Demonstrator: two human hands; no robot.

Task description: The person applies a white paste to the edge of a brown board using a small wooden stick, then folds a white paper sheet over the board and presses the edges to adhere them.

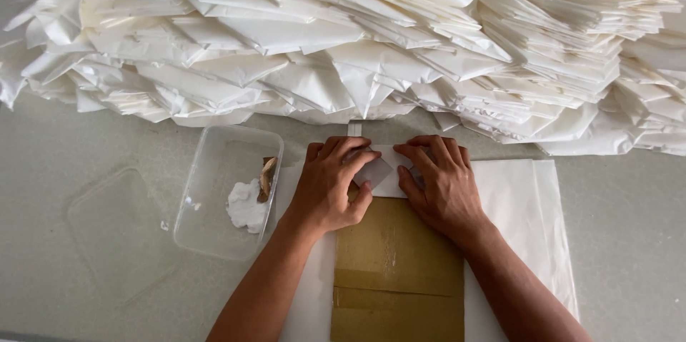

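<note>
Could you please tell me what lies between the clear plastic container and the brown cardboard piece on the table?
In the head view, the left hand and forearm, resting on white paper, lie between the container and the cardboard.

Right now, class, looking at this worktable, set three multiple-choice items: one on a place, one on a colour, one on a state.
1. Where is the clear tub?
A. left of the hands
B. on the paper pile
C. on the cardboard

2. What colour is the cardboard?
A. blue
B. brown
C. black

3. How does the left hand stand?
A. raised in the air
B. inside the tub
C. pressed down on a white fold

Answers: 1 A, the tub sits on the table left of both hands. 2 B, the cardboard below the hands is plain brown. 3 C, the left hand and right hand press a white fold at the cardboard's top edge, before the paper pile.
</note>
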